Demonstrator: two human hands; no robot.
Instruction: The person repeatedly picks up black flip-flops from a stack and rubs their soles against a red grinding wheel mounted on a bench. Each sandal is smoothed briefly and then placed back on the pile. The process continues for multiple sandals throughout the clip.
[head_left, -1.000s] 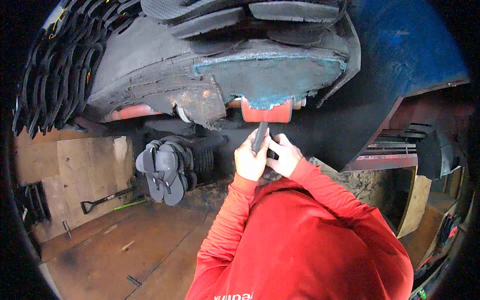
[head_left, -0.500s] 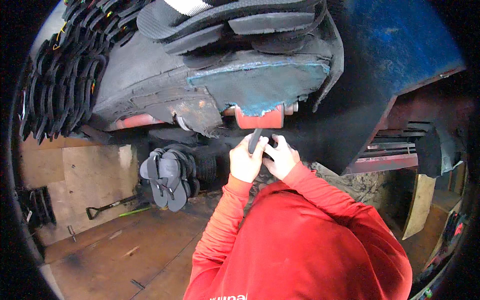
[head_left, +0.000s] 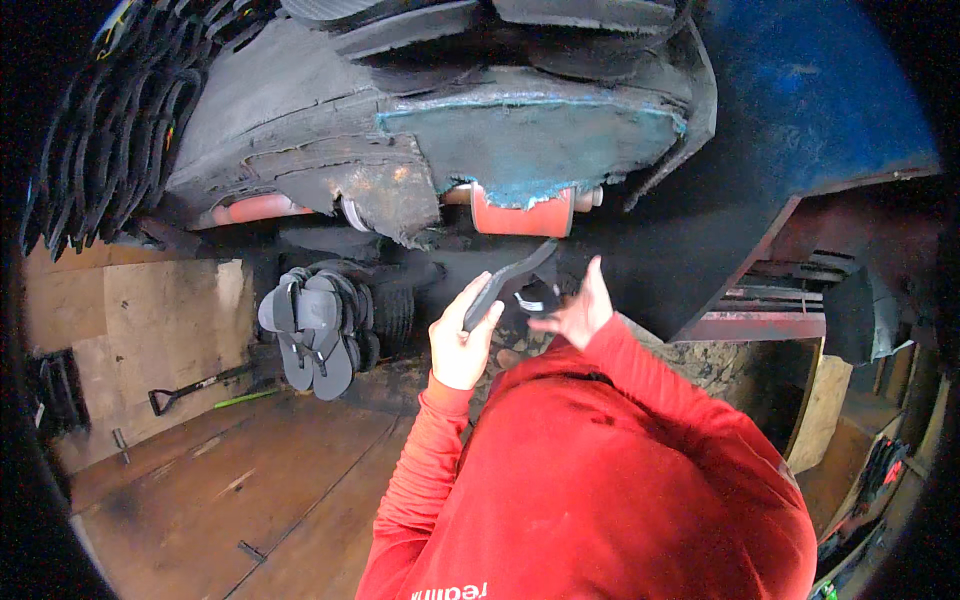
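My left hand [head_left: 462, 345] is closed around one end of a dark flip-flop [head_left: 508, 280], which is tilted edge-on with its far end just below a red belt on a roller [head_left: 522, 214]. Whether the sole touches the belt, I cannot tell. To the right of the flip-flop, my right hand [head_left: 584, 312] is open, fingers apart and slightly blurred. A strap with a small white patch shows between the two hands.
Above the belt juts a dusty ledge with a torn blue-green cover [head_left: 540, 145], more soles stacked on it. Grey flip-flops [head_left: 320, 335] hang at left, beyond them dark stacked soles [head_left: 120, 150]. A blue metal housing [head_left: 800, 70] rises at right. A long-handled tool [head_left: 195, 390] leans against the left wall.
My right hand has come off the flip-flop and opened, moving right. The left hand has shifted left and slightly down, turning the flip-flop so more of its length shows.
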